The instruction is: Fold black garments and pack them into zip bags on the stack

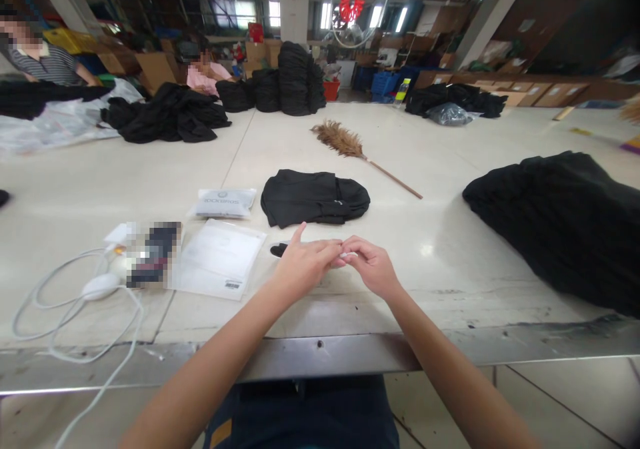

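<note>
My left hand [304,262] and my right hand [371,266] meet over the near part of the white table [450,256], fingertips together on a small white object [347,256] pinched between them. A small black item [278,250] lies just behind my left hand. A folded black garment [313,198] rests on the table a little beyond both hands. Left of my hands lie flat clear plastic bags [217,257], and a smaller printed packet [225,203] lies behind them.
A large pile of black clothing [565,222] fills the right side. A feather duster [357,150] lies mid-table. White cables and a charger [95,288] sit at the left. Two other people [205,69] sit far back among black garment piles [170,112].
</note>
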`<state>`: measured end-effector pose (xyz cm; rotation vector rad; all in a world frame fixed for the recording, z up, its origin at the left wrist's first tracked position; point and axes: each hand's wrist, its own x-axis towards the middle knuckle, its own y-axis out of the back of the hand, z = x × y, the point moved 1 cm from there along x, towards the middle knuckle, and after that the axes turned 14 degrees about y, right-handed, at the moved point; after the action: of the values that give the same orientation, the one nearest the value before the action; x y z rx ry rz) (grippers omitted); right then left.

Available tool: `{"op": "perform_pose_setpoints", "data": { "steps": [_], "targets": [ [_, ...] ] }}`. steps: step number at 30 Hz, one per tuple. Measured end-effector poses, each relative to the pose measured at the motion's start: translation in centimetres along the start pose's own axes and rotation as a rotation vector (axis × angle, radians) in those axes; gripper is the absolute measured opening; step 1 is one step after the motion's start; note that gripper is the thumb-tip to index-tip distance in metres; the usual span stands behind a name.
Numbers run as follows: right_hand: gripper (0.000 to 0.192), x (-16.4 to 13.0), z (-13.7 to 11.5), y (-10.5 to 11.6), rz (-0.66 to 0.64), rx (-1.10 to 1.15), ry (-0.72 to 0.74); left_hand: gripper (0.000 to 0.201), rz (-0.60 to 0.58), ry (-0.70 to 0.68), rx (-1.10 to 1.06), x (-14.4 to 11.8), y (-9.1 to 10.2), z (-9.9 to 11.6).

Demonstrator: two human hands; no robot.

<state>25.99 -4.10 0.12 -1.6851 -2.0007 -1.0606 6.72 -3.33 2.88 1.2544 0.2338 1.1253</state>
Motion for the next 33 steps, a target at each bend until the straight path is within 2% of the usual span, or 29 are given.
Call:
{"op": "perform_pose_setpoints", "data": {
  "steps": [5,11,15,20,24,26,28,30,33],
  "targets": [
    [0.012,0.7,-1.5,0.4,-0.047,0.028,0.005,0.019,-0.002,-0.002,-0.002,0.5,1.0,0.7],
    [0.015,1.3,-2.8,0.5,0.079,-0.124,0.025,0.021,-0.041,0.058,0.012,1.0,1.8,0.6],
    [0.02,1.7,-3.2,0.8,0.19,-0.151,-0.061,0.023,-0.049,0.123,0.055,0.0,2.7,-1.3],
    [0.025,1.5,-2.2,1.1,0.315,-0.172,-0.203,0.026,-0.041,0.252,0.046,-2.5,4.3,-4.9],
    [0.031,1.6,-0.9,1.0,0.475,-0.065,-0.257,0.024,-0.02,0.44,-0.202,-4.2,5.2,-7.2],
    [0.034,1.8,-0.2,0.8,0.526,0.028,-0.261,0.022,0.064,0.537,-0.396,-4.7,4.9,-8.1],
    [0.037,1.8,0.6,0.4,0.506,0.075,-0.278,0.022,0.233,0.673,-0.518,-4.9,4.1,-9.0],
    [0.043,1.6,1.5,-0.2,0.415,0.11,-0.333,0.022,0.391,0.803,-0.564,-5.0,2.8,-9.9],
    [0.052,0.7,2.9,-1.7,0.243,0.218,-0.48,0.022,0.49,0.933,-0.671,-4.9,0.5,-10.8]
  ]
}}
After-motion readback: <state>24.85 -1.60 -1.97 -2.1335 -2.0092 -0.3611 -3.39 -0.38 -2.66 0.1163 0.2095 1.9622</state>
